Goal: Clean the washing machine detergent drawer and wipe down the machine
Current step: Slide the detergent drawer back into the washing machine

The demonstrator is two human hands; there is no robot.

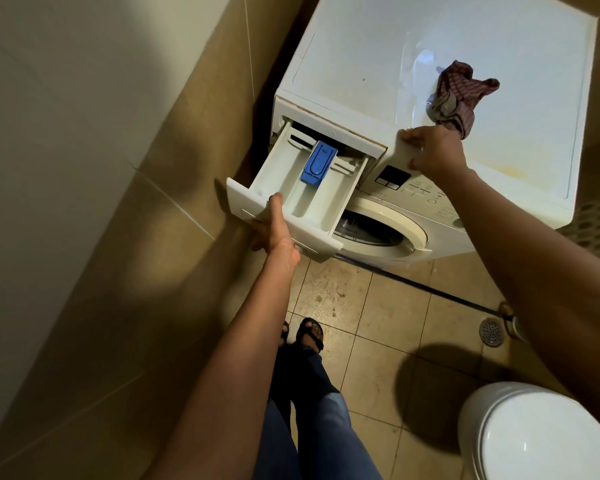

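Tiled washroom, tan floor (378, 306) low in frame. Left hand (274, 226): thumb hooked inside and fingers curled under the front panel of the detergent drawer (312, 195), which is pulled well out at centre-left, blue insert (319, 162) seated toward its back. Right hand (433, 150), centre-right: fingers curled over the front edge of the washing machine (430, 46), cloth (458, 95) bunched in the grip. Likely best: brace the machine, draw the drawer straight out, support it underneath.

Dim, warm light; wide-angle edge distortion

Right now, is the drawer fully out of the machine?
No, the drawer is pulled out but its back end sits inside the machine slot.
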